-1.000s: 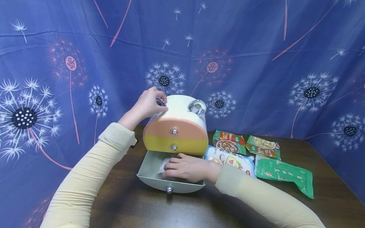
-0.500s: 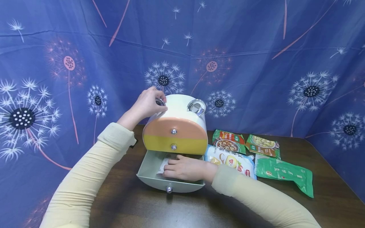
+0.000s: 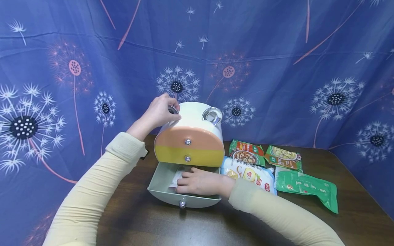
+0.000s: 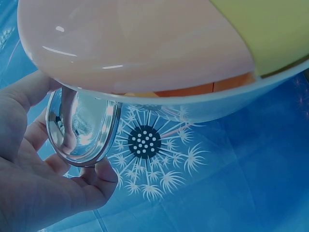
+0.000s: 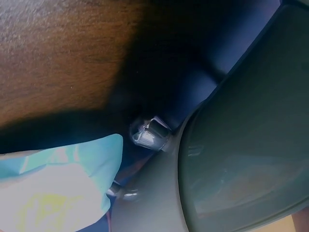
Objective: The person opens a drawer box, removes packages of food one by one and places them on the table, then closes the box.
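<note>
A small rounded chest of drawers (image 3: 189, 143) stands on the table, with a white top, an orange drawer front and a yellow one. Its lowest, grey-green drawer (image 3: 158, 181) is pulled out. On top, my left hand (image 3: 158, 111) holds one round chrome ear (image 4: 84, 128), fingers curled round its rim in the left wrist view. My right hand (image 3: 200, 181) reaches inside the drawer, fingers lying over a white packet (image 3: 176, 179). Its thumb and the underside of the fingers are hidden. The right wrist view shows the drawer's inside (image 5: 246, 125) and knob (image 5: 150, 133), not the hand.
A white and light-blue pouch (image 3: 249, 176) lies close to the chest's right side. Beyond it are a red and green food packet (image 3: 246, 153), a green and brown one (image 3: 284, 159) and a long green packet (image 3: 307, 186). A dandelion-print curtain (image 3: 261, 68) hangs behind the table.
My right hand has shifted slightly to the right inside the drawer, and more of the white packet shows. The left hand keeps its hold on the chrome ear.
</note>
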Tool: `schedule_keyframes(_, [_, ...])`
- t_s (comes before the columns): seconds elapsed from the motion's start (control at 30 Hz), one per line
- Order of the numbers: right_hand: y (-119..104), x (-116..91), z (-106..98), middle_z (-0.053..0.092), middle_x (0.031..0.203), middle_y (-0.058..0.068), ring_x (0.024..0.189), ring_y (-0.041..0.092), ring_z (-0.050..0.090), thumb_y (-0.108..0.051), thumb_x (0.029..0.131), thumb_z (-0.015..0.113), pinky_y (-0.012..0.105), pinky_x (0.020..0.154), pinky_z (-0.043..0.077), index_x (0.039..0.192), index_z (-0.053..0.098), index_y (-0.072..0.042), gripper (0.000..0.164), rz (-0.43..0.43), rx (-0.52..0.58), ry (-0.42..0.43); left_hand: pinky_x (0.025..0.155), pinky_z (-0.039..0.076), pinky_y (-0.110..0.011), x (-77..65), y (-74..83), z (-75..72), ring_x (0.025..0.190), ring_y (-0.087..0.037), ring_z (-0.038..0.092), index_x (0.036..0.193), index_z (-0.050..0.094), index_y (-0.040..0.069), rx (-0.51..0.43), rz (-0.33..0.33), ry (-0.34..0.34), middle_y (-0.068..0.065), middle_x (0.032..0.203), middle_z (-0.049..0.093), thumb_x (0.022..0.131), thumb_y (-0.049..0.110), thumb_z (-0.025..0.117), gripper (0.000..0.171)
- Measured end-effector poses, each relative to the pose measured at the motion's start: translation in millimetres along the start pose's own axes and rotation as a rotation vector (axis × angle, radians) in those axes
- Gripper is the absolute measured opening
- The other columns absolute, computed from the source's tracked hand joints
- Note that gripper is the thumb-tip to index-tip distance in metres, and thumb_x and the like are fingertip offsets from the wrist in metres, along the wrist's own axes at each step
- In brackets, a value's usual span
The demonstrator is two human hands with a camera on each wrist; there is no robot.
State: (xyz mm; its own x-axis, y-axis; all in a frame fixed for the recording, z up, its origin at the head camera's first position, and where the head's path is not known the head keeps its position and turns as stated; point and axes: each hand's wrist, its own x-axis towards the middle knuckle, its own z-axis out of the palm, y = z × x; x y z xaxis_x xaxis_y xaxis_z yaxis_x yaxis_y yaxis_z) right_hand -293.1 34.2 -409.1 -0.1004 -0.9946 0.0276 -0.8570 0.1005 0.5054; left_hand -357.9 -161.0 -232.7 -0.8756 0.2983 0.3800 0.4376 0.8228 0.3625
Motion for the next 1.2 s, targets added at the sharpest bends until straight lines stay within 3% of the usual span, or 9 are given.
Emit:
schedule_keyframes(0.23, [-1,1,-3,0.050,0.115,-0.013,0.105,0.012,0.047,-0.021,0.094,0.046,0.025,0.075,0.040,0.121,0.048,-0.031,0.029,0.035,-0.047,0.045,0.085,0.039,-0.044,-0.9,1.0,-0.6,0.095,-0.029,0.046,0.090,0.066,0.014,0.007,0.002,-0.002,-0.008,0.101,0.052,0.075,0.024,0.076,0.020])
schedule_keyframes(0.57, [2,4,-7,0.054,0.109,-0.014,0.100,0.010,0.049,-0.021,0.093,0.052,0.024,0.072,0.040,0.115,0.052,-0.029,0.024,0.120,0.009,0.123,0.085,0.040,-0.043,-1.3,1.2,-1.1,0.095,-0.028,0.047,0.090,0.066,0.014,0.006,0.005,0.002,-0.008,0.101,0.052,0.075,0.022,0.075,0.020])
schedule_keyframes(0.7, [4,4,-9,0.055,0.112,-0.013,0.102,0.011,0.049,-0.020,0.090,0.057,0.024,0.076,0.041,0.116,0.052,-0.029,0.028,0.147,0.030,0.124,0.085,0.040,-0.044,-1.8,2.1,-1.9,0.096,-0.028,0.046,0.090,0.066,0.013,0.003,0.007,0.000,-0.008,0.102,0.052,0.075,0.022,0.075,0.020])
schedule_keyframes(0.9, [8,4,-11,0.057,0.117,-0.011,0.106,0.012,0.051,-0.018,0.078,0.071,0.026,0.089,0.042,0.118,0.054,-0.026,0.045,0.178,0.091,0.136,0.084,0.040,-0.043,-2.2,2.4,-1.8,0.096,-0.028,0.046,0.091,0.065,0.014,-0.002,-0.004,-0.005,-0.008,0.102,0.051,0.076,0.022,0.075,0.020])
schedule_keyframes(1.2, [5,4,-16,0.058,0.112,-0.011,0.101,0.011,0.051,-0.017,0.083,0.065,0.024,0.080,0.043,0.115,0.056,-0.025,0.034,0.172,0.082,0.192,0.085,0.039,-0.044,-2.2,2.6,-2.1,0.096,-0.028,0.046,0.090,0.065,0.013,-0.008,-0.001,-0.008,-0.008,0.103,0.052,0.076,0.022,0.075,0.019])
